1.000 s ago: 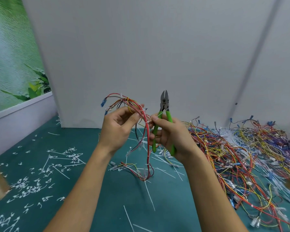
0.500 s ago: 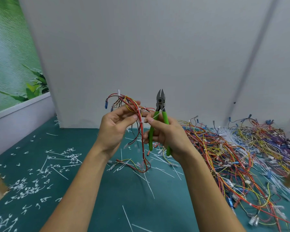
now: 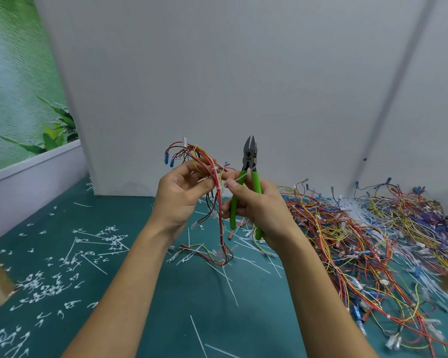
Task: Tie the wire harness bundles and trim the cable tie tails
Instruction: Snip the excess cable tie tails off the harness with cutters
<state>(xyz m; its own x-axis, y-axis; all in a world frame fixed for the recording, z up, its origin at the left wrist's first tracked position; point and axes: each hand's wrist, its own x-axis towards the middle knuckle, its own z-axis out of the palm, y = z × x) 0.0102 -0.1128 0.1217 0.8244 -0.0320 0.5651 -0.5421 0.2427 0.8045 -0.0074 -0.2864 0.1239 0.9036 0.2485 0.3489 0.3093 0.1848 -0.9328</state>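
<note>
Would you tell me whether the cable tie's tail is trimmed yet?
Untrimmed: the long white tail juts from the wire bundle, pinched by the right hand.

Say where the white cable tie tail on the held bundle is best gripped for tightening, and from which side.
Pinch the cable tie tail on its free length close to the wire harness, coming from the right: it juts rightward and slightly upward, while the left hand steadies the wires from the other side. The right hand pinches it there, cutters tucked in its palm.
</note>
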